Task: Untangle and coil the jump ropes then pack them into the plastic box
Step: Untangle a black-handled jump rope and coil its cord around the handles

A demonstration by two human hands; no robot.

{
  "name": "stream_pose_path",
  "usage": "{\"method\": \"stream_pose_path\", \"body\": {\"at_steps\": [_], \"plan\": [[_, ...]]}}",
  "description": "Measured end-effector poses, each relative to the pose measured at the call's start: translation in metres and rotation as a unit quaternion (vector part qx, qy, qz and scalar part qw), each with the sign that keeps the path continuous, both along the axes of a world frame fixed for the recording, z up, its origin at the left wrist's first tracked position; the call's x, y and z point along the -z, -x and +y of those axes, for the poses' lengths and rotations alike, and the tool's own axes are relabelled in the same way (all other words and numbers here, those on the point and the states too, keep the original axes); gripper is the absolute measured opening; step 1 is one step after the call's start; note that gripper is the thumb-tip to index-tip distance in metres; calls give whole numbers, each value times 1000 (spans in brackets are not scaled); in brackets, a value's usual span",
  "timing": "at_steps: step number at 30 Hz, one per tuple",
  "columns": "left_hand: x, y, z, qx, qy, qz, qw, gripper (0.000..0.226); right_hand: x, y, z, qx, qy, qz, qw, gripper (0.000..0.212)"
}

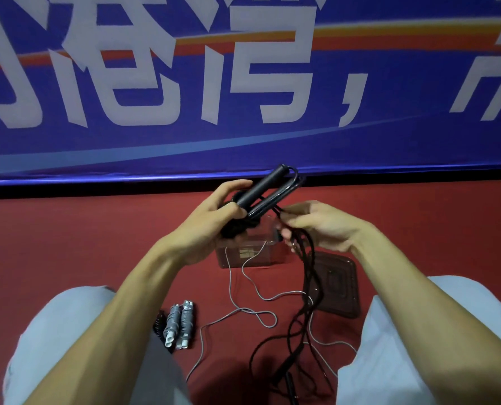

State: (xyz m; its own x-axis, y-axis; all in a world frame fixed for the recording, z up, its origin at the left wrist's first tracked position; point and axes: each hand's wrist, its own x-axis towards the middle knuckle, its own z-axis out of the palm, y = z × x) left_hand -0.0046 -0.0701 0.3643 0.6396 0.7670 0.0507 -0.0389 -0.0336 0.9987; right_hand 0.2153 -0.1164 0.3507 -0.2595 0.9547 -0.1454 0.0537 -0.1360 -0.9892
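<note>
**A:** so what's held in each of the hands?

**B:** left hand (214, 213): curled tight, with a black handle (261, 185) and a few folded loops of the black rope (308, 252) gripped in it. right hand (319, 223): fingers bent, loose strands of that rope pinched just beside the loops. the rest is left dangling to the red floor (97, 244).

**A:** and the box?

**B:** clear plastic box (269, 258) is parked on the floor below the hands, lid (338, 283) laid beside it. grey rope (244, 309) is sprawled in front, and a wound-up grey bundle (180, 324) is set off to the left.
</note>
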Motion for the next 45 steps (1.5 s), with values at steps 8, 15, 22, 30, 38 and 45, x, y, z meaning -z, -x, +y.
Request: {"method": "stream_pose_path", "body": {"at_steps": [8, 15, 22, 30, 38, 45], "plan": [[13, -13, 7, -124, -24, 16, 992, 12, 15, 13, -2, -67, 18, -234, 970, 5], [21, -12, 26, -233, -59, 34, 970, 12, 16, 9, -2, -3, -5, -309, 951, 11], [28, 0, 31, -175, -101, 86, 976, 24, 2, 8, -13, 19, -203, -390, 898, 24], [26, 1, 17, -2, -186, 214, 959, 29, -1, -5, -13, 89, -443, -454, 768, 40], [36, -15, 8, 38, -137, 219, 965, 21, 1, -5, -12, 155, -490, -423, 746, 19], [29, -17, 0, 50, -164, 217, 961, 21, 4, 0, -7, 221, -482, -399, 748, 9]]}}
